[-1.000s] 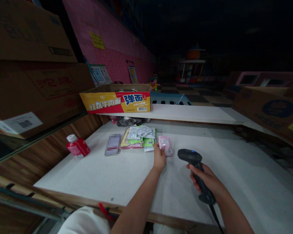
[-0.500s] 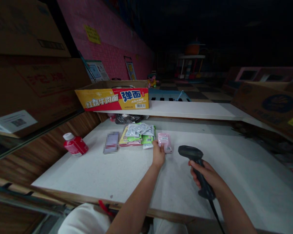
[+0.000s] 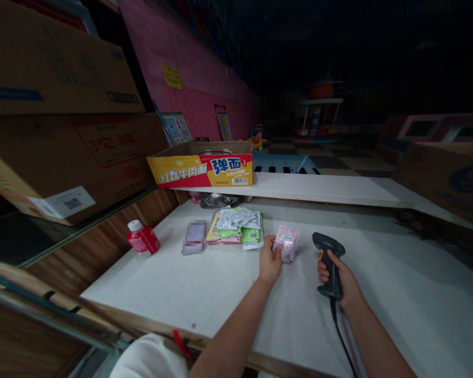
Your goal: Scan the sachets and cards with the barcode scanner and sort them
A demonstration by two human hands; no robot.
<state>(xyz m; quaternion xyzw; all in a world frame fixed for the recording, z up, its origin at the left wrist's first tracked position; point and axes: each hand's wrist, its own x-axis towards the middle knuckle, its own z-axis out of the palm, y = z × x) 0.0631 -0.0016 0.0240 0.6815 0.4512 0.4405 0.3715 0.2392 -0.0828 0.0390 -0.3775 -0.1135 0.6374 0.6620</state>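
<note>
Between the thumb and fingers of my left hand (image 3: 270,263) is the edge of a small pink packet (image 3: 287,242), held at the white tabletop (image 3: 236,294). My right hand (image 3: 341,278) is wrapped round the handle of a black barcode scanner (image 3: 328,257), whose head points left toward the packet. A cord runs from the handle's base down past the table's front edge. Just left of the pink packet lies a pile of flat packets (image 3: 236,226), silver ones on top of green, yellow and pink ones.
A red bottle with a white cap (image 3: 143,239) stands at the left, and a blurred-out flat item (image 3: 195,237) lies beside the pile. On the raised back shelf sits a yellow and red noodle carton (image 3: 201,170). Cardboard boxes (image 3: 63,163) are stacked at far left; another box (image 3: 445,170) is at right.
The view has shifted left, so everything appears further right. My left hand has tilted the pink packet a little. The scanner has turned more upright and come nearer the packet's level.
</note>
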